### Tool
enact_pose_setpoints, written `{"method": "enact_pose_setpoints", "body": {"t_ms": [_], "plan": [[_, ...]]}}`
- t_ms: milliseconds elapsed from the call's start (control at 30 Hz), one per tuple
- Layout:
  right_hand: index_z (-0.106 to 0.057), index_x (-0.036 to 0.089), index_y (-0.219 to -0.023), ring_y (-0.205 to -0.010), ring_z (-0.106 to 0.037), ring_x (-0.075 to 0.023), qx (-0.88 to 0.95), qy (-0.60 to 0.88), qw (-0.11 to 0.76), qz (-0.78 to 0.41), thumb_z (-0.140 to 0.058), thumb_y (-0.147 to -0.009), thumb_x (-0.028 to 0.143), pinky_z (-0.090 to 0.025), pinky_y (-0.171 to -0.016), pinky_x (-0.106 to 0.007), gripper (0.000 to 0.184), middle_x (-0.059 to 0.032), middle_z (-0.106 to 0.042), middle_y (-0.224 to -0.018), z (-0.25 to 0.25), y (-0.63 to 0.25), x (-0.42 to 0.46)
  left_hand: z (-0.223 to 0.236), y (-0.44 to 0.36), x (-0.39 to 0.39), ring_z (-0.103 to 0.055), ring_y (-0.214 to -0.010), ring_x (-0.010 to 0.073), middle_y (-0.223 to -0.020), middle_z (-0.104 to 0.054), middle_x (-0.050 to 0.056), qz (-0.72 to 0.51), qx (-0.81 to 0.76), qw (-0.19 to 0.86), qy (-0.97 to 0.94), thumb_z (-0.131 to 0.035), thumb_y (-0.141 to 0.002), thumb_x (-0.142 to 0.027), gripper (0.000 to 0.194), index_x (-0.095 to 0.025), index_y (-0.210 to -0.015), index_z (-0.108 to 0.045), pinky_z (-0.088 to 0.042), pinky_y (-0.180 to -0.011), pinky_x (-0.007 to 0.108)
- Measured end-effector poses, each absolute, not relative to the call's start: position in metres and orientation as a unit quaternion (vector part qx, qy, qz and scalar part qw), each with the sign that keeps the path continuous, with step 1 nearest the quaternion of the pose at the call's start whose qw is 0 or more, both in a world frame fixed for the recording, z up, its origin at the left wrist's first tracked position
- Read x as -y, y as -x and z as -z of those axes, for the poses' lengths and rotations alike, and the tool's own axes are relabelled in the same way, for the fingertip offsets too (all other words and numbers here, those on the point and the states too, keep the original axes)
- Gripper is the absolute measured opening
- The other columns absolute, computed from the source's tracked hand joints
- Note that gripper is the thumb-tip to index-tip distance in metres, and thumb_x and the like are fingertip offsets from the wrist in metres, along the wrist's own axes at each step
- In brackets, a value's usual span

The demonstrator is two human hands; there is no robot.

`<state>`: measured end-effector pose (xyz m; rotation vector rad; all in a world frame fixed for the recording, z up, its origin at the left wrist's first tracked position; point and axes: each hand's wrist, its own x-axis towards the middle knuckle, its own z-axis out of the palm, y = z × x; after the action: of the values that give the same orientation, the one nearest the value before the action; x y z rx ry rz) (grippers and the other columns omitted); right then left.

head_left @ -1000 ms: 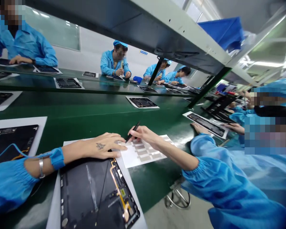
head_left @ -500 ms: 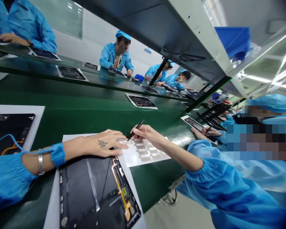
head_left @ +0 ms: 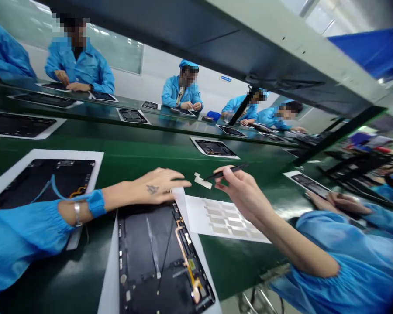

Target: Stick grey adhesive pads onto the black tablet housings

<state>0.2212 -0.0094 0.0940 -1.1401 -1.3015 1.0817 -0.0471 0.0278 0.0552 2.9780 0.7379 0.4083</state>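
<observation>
The right hand (head_left: pixel 244 187) had lifted clear of the label sheet (head_left: pixel 196 218), its fingers closed narrowly on black tweezers (head_left: pixel 231 171). Half a second earlier the tweezers' tip was down at the sheet's upper left; now a pale, notched label (head_left: pixel 203 181) showed at that tip, off the sheet and over the green surface (head_left: pixel 144 157). The tweezers also lay flatter than before.

The left hand (head_left: pixel 152 187) still stretched across the upper end of the dark device panel (head_left: pixel 140 244), but its fingertips, earlier at the sheet's edge, now pointed toward the label, just short of it. Those fingers were extended and a little apart, slightly blurred; I could not tell whether they touched anything beneath. The panel remained on its white backing (head_left: pixel 109 279), beside the sheet. The view had swung left, bringing more of a second panel (head_left: pixel 36 183) into sight.
</observation>
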Motion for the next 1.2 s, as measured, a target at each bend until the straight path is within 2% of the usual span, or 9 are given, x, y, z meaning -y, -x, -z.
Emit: {"method": "enact_pose_setpoints", "body": {"t_ms": [67, 100, 200, 300, 400, 600, 700, 967, 1200], "plan": [[-0.073, 0.020, -0.080, -0.073, -0.055, -0.0149, 0.551, 0.471, 0.522, -0.449, -0.081, -0.069, 0.061, -0.049, -0.071, -0.028, 0.043, -0.0010, -0.059, -0.073, -0.096, -0.214, 0.011, -0.066, 0.070, -0.024, -0.061, -0.098, 0.0228, -0.117, -0.063, 0.010, -0.086, -0.343, -0.026, -0.935, -0.041, -0.104, -0.028, 0.027, -0.019, -0.116, -0.063, -0.045, -0.086, 0.034], [-0.073, 0.020, -0.080, -0.072, -0.055, -0.0148, 0.555, 0.469, 0.518, -0.451, -0.080, -0.069, 0.062, -0.049, -0.071, -0.029, 0.044, -0.0008, -0.059, -0.072, -0.095, -0.208, 0.011, -0.070, 0.080, -0.021, -0.060, -0.085, 0.0205, -0.103, -0.063, 0.008, -0.051, -0.380, -0.041, -0.922, -0.040, -0.103, -0.024, 0.024, -0.017, -0.104, -0.063, -0.044, -0.076, 0.031], [-0.071, 0.019, -0.080, -0.068, -0.055, -0.0144, 0.569, 0.455, 0.496, -0.473, -0.079, -0.068, 0.066, -0.049, -0.071, -0.030, 0.049, -0.0003, -0.059, -0.069, -0.086, -0.186, 0.007, -0.070, 0.098, -0.010, -0.053, -0.071, 0.0180, -0.084, -0.057, 0.004, 0.018, -0.411, -0.042, -0.911, -0.040, -0.097, -0.010, 0.020, -0.017, -0.090, -0.057, -0.038, -0.062, 0.028], [-0.069, 0.018, -0.078, -0.066, -0.054, -0.0139, 0.586, 0.439, 0.472, -0.491, -0.076, -0.068, 0.068, -0.048, -0.072, -0.031, 0.052, 0.0000, -0.058, -0.068, -0.076, -0.161, -0.002, -0.062, 0.098, 0.000, -0.053, -0.076, 0.0179, -0.089, -0.057, 0.004, 0.003, -0.384, -0.031, -0.923, -0.040, -0.090, 0.002, 0.023, -0.017, -0.091, -0.055, -0.037, -0.064, 0.028], [-0.066, 0.017, -0.076, -0.065, -0.053, -0.0143, 0.608, 0.443, 0.440, -0.489, -0.073, -0.070, 0.069, -0.048, -0.072, -0.032, 0.053, 0.0008, -0.056, -0.065, -0.067, -0.148, -0.010, -0.052, 0.093, 0.006, -0.052, -0.083, 0.0188, -0.094, -0.057, 0.005, -0.036, -0.331, -0.039, -0.942, -0.040, -0.090, 0.004, 0.027, -0.017, -0.097, -0.055, -0.039, -0.070, 0.028], [-0.062, 0.017, -0.073, -0.063, -0.055, -0.0156, 0.602, 0.461, 0.379, -0.531, -0.072, -0.069, 0.070, -0.047, -0.071, -0.033, 0.054, 0.0021, -0.053, -0.060, -0.048, -0.148, -0.017, -0.026, 0.099, 0.003, -0.053, -0.084, 0.0178, -0.092, -0.057, 0.004, -0.177, -0.294, 0.054, -0.938, -0.033, -0.105, -0.015, 0.024, -0.016, -0.104, -0.057, -0.043, -0.074, 0.028], [-0.061, 0.018, -0.072, -0.063, -0.055, -0.0154, 0.614, 0.462, 0.359, -0.530, -0.071, -0.072, 0.068, -0.045, -0.069, -0.032, 0.051, 0.0021, -0.053, -0.060, -0.045, -0.147, -0.017, -0.020, 0.101, 0.001, -0.055, -0.085, 0.0172, -0.094, -0.062, 0.005, -0.235, -0.254, 0.085, -0.934, -0.033, -0.104, -0.014, 0.027, -0.017, -0.103, -0.060, -0.044, -0.076, 0.027], [-0.061, 0.018, -0.071, -0.063, -0.055, -0.0156, 0.627, 0.475, 0.312, -0.533, -0.070, -0.074, 0.067, -0.043, -0.068, -0.031, 0.050, 0.0020, -0.053, -0.060, -0.049, -0.148, -0.022, -0.031, 0.100, 0.001, -0.057, -0.085, 0.0163, -0.101, -0.070, 0.004, -0.218, -0.243, 0.102, -0.940, -0.038, -0.098, -0.006, 0.031, -0.017, -0.101, -0.066, -0.046, -0.078, 0.026], [-0.060, 0.018, -0.072, -0.064, -0.055, -0.0152, 0.617, 0.477, 0.301, -0.550, -0.072, -0.073, 0.066, -0.045, -0.071, -0.031, 0.049, 0.0015, -0.055, -0.061, -0.051, -0.147, -0.024, -0.031, 0.099, 0.001, -0.057, -0.081, 0.0159, -0.097, -0.071, 0.003, -0.223, -0.245, 0.096, -0.939, -0.038, -0.096, -0.004, 0.031, -0.017, -0.098, -0.066, -0.045, -0.073, 0.026]]}}
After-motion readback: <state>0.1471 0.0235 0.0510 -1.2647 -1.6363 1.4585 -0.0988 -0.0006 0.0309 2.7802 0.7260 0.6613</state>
